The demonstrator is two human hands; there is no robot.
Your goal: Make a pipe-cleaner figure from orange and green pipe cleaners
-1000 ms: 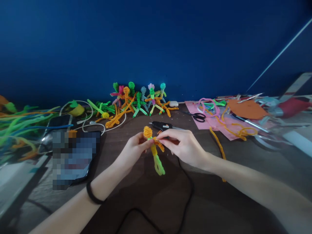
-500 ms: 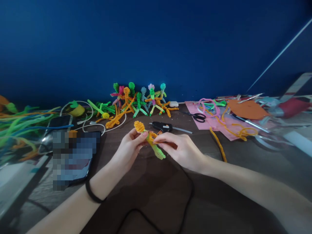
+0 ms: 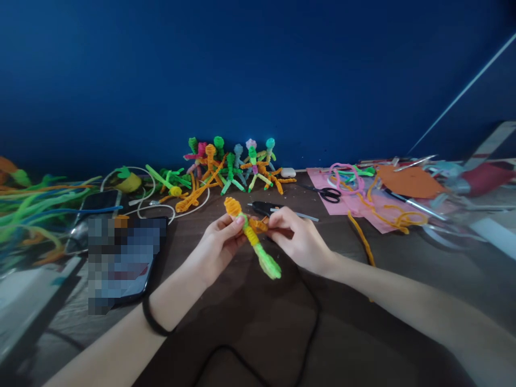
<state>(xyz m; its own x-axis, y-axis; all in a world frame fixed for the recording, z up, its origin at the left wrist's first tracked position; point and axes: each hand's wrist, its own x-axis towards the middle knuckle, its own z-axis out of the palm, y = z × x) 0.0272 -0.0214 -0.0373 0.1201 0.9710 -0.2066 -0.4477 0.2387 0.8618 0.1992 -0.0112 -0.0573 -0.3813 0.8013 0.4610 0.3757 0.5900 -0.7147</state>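
A pipe-cleaner figure (image 3: 252, 236) with an orange coiled head, a yellow wrapped middle and bright green lower strands hangs tilted down to the right. My left hand (image 3: 220, 242) pinches it just below the head, thumb on top. On its right side, my right hand (image 3: 298, 239) has its fingers closed on an orange pipe-cleaner part (image 3: 259, 226) that joins the figure near the yellow wrap. The fingertips of my right hand are partly hidden. Right behind the hands lies a black glue gun (image 3: 264, 208) with a clear stick.
Several finished pipe-cleaner figures (image 3: 229, 174) stand along the blue wall. At left are a phone (image 3: 133, 263), a white cable and loose pipe cleaners (image 3: 36, 209). Black scissors (image 3: 329, 194), pink sheets and an orange piece (image 3: 411, 181) lie at right. A black cord runs below the hands.
The figure's green end has swung lower and more of the yellow wrap shows. My right hand has shifted slightly, its fingers more curled, still on the orange part.
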